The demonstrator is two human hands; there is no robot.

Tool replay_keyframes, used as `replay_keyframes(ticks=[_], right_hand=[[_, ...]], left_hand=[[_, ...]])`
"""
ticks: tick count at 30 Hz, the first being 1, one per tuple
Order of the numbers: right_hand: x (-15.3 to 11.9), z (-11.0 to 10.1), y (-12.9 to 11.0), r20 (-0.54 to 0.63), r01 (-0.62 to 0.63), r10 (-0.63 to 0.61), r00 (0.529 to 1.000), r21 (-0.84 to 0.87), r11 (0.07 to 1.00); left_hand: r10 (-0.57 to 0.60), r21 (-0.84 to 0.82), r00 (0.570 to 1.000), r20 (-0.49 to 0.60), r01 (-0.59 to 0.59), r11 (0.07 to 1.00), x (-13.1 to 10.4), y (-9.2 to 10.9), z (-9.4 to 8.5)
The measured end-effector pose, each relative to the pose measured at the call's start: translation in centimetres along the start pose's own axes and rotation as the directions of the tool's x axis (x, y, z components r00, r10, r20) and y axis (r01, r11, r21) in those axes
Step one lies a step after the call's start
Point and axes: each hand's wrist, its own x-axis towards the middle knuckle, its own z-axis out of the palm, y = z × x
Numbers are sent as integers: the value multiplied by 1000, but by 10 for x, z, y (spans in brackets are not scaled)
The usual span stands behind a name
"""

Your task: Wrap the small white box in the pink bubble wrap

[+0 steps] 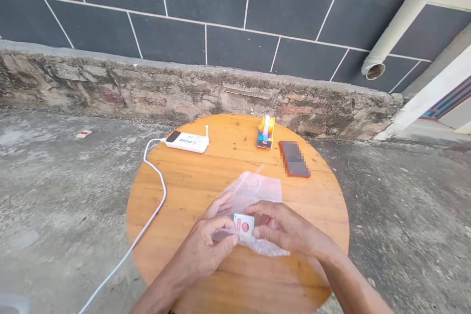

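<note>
A small white box [244,225] with a red round mark lies on a sheet of clear bubble wrap [259,188]. My left hand [209,238] is at the box's left side, its thumb and index finger closed on the wrap. From the right, my right hand [283,225] reaches over the wrap. Its thumb and index fingertips curve around the upper and right edges of the box. Part of the wrap is hidden under both hands.
On the round wooden table [176,225], a white device [187,142] with a white cable [162,189] lies at back left. An orange and blue tape dispenser [265,132] stands at the back. A dark red-edged phone-like slab [295,159] lies right. Behind is a stone-based wall [176,93].
</note>
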Motion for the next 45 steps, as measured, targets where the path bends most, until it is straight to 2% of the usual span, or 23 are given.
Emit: replay_keyframes(ticks=[3, 8, 11, 17, 22, 27, 30, 33, 36, 45], right_hand=[[-1, 6, -6, -29, -32, 30, 999, -76, 997], [-1, 18, -20, -49, -13, -1, 999, -300, 954], [-1, 25, -22, -75, -4, -26, 997, -375, 927], [2, 23, -23, -126, -2, -44, 991, -350, 937], [4, 20, -25, -93, 43, -79, 993, -346, 937], [-11, 11, -26, -119, 98, -128, 985, -231, 968], [-27, 7, -19, -155, 44, -70, 985, -161, 986], [-36, 10, -9, -199, -22, -16, 980, -185, 983], [-32, 15, -1, -270, -72, 27, 962, -159, 985], [-15, 25, 26, -337, -153, 209, 918, 184, 971]], left_hand=[[4, -48, 999, 35, -2, 999, -1, -2, -2], [29, -81, 998, 52, -25, 996, -3, -7, -2], [22, -90, 999, 45, -17, 996, -3, -8, 0], [-5, -84, 997, 79, 12, 996, -5, -5, -4], [-39, -115, 996, 79, 48, 992, -2, 2, -5], [-35, -154, 999, 3, 35, 987, 6, 9, 1], [-53, -136, 998, -36, 48, 990, 9, 10, 4], [-57, -122, 997, -55, 50, 991, 11, 9, 6], [-82, -120, 993, -90, 71, 990, 14, 8, 8], [-187, -122, 974, -127, 172, 978, 25, 4, 12]])
